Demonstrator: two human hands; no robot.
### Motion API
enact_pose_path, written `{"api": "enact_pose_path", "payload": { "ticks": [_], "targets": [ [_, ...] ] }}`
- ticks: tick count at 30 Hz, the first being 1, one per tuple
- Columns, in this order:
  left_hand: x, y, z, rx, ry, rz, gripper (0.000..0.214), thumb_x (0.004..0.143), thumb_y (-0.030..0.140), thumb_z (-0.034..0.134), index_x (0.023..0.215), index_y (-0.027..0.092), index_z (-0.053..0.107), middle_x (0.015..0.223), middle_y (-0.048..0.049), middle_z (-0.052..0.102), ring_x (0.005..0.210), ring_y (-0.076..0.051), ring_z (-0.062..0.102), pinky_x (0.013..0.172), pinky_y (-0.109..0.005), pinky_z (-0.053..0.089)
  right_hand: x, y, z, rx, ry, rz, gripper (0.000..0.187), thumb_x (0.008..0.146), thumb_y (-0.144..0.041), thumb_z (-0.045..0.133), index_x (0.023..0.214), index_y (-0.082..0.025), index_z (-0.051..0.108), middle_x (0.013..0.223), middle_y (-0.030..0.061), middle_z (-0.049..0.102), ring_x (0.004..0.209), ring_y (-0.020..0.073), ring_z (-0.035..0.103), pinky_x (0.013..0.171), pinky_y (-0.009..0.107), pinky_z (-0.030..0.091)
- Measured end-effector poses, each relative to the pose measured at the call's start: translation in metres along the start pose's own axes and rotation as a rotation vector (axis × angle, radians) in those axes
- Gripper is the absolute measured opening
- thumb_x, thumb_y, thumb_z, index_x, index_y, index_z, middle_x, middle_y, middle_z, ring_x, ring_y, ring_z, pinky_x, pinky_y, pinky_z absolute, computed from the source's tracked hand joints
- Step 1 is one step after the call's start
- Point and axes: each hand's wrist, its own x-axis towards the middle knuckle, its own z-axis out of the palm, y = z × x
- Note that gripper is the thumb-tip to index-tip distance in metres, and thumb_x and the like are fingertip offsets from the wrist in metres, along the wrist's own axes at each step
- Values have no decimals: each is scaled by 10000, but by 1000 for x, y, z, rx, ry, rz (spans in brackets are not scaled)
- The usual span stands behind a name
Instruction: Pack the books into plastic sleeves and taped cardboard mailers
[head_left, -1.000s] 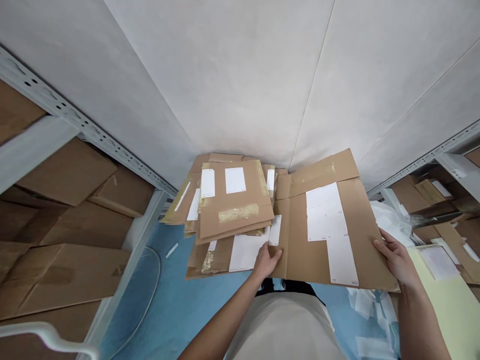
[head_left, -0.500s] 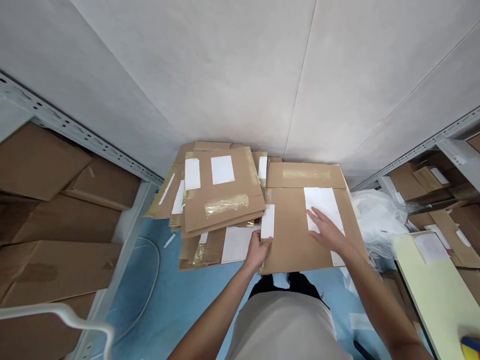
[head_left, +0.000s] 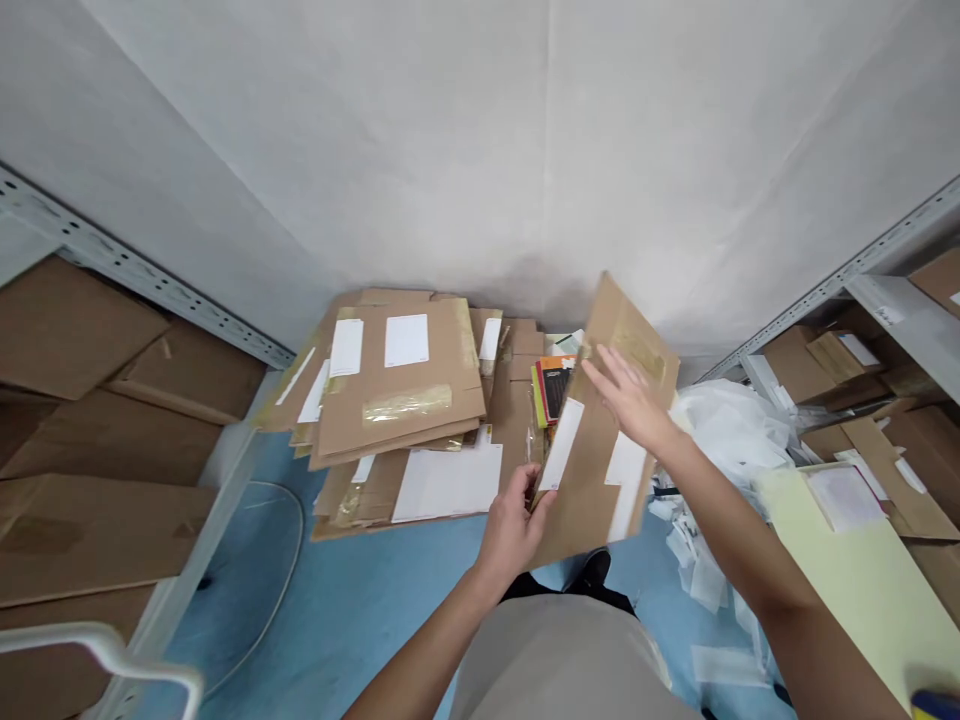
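Note:
My left hand (head_left: 516,524) grips the near left edge of a flattened cardboard box (head_left: 600,440) that bears white labels, and tilts it up on its edge. My right hand (head_left: 628,398) rests with fingers spread flat against the upper part of that box. Behind the tilted box, an orange and black item (head_left: 553,385) and a yellow-green edge show on the floor. To the left lies a pile of flattened cardboard boxes (head_left: 397,400) with white labels and tape.
Metal shelving with cardboard boxes (head_left: 97,440) stands on the left, and more shelving with boxes (head_left: 885,400) on the right. White plastic wrap and paper scraps (head_left: 720,440) lie on the blue floor (head_left: 360,610). A pale yellow board (head_left: 855,570) sits at the right.
The box lay flat between my hands; my right hand slid from its right edge onto its face, and the box is now tipped up to the right, uncovering the orange and black item.

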Motion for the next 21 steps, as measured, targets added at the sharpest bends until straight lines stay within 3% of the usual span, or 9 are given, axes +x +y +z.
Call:
{"api": "enact_pose_path", "payload": {
  "ticks": [3, 6, 10, 13, 15, 17, 21],
  "targets": [
    [-6, 38, 5, 211, -135, 219, 209, 841, 359, 544, 1006, 255, 621, 790, -19, 699, 667, -202, 648, 603, -281, 470, -28, 35, -61, -98, 79, 5, 709, 824, -67, 611, 1460, -286, 386, 1617, 124, 193, 1493, 345, 121, 1133, 646, 207],
    [-4, 69, 9, 381, -226, 405, 213, 860, 359, 535, 1021, 285, 652, 747, -9, 711, 601, -195, 651, 559, -267, 466, -77, 69, -110, -165, 47, 37, 442, 815, -151, 687, 1235, -259, 604, 1527, 133, 393, 1439, 393, 270, 1082, 730, 182],
    [13, 112, 12, 598, -247, 726, 232, 867, 398, 546, 1033, 304, 678, 786, -25, 741, 577, -197, 654, 529, -268, 458, -151, 97, -140, -195, 100, 82, 139, 916, -188, 576, 1013, -235, 664, 1093, 70, 703, 1127, 269, 599, 1097, 688, 159],
    [27, 155, 27, 775, -93, 1001, 209, 876, 399, 551, 990, 295, 692, 716, -37, 723, 588, -220, 649, 578, -304, 465, -202, 105, -154, -215, 224, 144, 162, 971, -229, 496, 956, -238, 656, 838, 4, 709, 846, 177, 639, 1113, 542, 209],
    [31, 186, 52, 834, 58, 1150, 214, 883, 355, 560, 1038, 278, 687, 813, -66, 741, 707, -243, 677, 746, -360, 483, -236, 106, -163, -225, 327, 209, 185, 988, -270, 471, 961, -239, 651, 822, 4, 711, 796, 166, 630, 1062, 444, 267],
    [30, 214, 89, 831, 162, 1272, 258, 876, 306, 586, 1117, 265, 666, 1013, -105, 738, 905, -271, 683, 947, -431, 416, -269, 105, -171, -234, 406, 283, 206, 996, -306, 458, 973, -234, 650, 848, 17, 726, 791, 166, 631, 960, 367, 311],
    [22, 249, 175, 697, 150, 1484, 306, 853, 235, 631, 1155, 281, 648, 1192, -109, 690, 1115, -289, 627, 1099, -512, 226, -329, 101, -178, -321, 490, 475, 251, 1000, -350, 448, 965, -229, 666, 883, 32, 745, 783, 171, 629, 779, 316, 298]
  ]
}}
